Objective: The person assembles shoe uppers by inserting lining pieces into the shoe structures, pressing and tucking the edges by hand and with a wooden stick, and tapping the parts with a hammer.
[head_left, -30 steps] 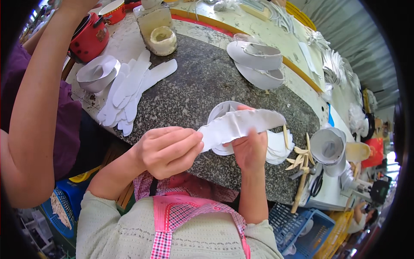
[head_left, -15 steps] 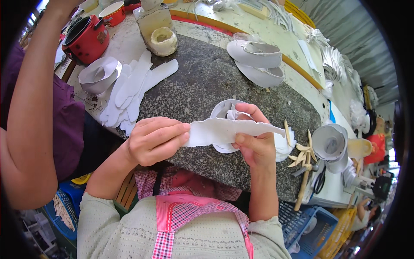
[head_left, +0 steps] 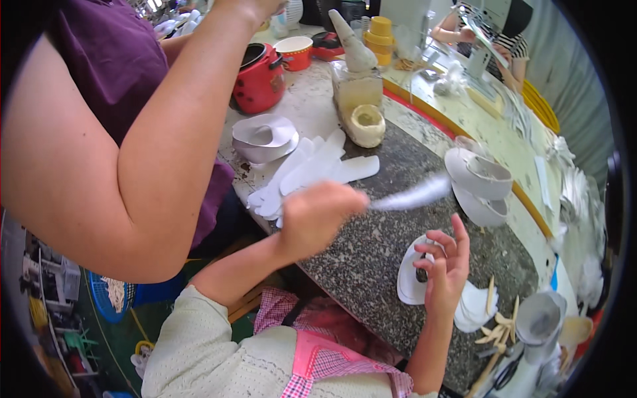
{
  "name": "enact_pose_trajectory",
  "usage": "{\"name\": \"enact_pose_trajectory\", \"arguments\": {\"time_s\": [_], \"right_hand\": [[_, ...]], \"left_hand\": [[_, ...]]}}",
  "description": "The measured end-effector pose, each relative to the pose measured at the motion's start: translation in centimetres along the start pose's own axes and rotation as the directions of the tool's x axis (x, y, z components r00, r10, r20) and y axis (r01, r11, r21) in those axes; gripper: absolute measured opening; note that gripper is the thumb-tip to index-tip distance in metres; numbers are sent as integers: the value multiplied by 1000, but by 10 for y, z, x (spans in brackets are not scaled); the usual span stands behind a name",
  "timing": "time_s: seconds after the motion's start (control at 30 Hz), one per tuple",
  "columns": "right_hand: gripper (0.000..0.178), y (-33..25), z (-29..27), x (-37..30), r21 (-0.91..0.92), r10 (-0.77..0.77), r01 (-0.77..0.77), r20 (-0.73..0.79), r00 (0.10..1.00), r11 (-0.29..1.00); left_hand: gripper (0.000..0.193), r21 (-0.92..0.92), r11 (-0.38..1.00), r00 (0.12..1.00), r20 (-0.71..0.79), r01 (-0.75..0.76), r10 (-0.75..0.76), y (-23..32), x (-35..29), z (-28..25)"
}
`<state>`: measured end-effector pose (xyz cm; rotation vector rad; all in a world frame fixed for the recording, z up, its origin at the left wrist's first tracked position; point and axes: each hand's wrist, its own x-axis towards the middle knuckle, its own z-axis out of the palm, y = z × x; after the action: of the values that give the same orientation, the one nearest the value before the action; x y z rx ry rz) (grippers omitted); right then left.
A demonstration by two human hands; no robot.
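Observation:
My left hand (head_left: 320, 215), smeared by motion, is closed on one end of a thin white strip (head_left: 415, 194). The strip's free end reaches right over the dark speckled slab (head_left: 361, 249), near a stacked pair of white shoe uppers (head_left: 479, 174). My right hand (head_left: 446, 265) holds nothing, its fingers apart and partly curled. Just beside and behind it lies a white oval shoe piece (head_left: 408, 282) on the slab, partly hidden by the fingers. Close to my right wrist is a fan of white sole-shaped pieces (head_left: 472, 308).
White insole shapes (head_left: 312, 166) and a white shoe upper (head_left: 265, 138) lie at the left. A glue-crusted container (head_left: 358, 99) stands behind. Wooden pegs (head_left: 502, 328) and a hammer (head_left: 488, 373) sit at right. A co-worker's bare arm (head_left: 179, 132) fills the left; another person works far back.
My right hand has let go of the white strip. My left hand has swung away with it, to the far side. The whole view has turned leftward.

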<state>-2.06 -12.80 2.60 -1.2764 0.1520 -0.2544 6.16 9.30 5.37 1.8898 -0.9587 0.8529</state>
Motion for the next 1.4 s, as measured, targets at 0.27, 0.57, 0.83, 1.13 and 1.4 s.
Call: {"name": "enact_pose_trajectory", "arguments": {"time_s": [0.27,0.57,0.83,1.13,1.4], "right_hand": [[28,44,19,-41,-333,141,44,511,848,942],[21,83,10,-44,-304,242,-83,536,809,949],[24,80,5,-29,-239,298,-195,547,783,951],[14,68,9,-22,-158,461,-437,410,787,886],[12,67,10,-17,-137,424,-410,458,781,902]], "left_hand": [[17,-253,791,559,-590,558,-583,-132,5,-39],[15,462,690,697,-711,557,-87,-304,81,-104],[13,703,334,770,-503,629,-392,-368,112,-122],[18,769,122,540,-316,627,-780,-409,126,-145],[17,802,116,519,-262,586,-814,-437,124,-153]]}}
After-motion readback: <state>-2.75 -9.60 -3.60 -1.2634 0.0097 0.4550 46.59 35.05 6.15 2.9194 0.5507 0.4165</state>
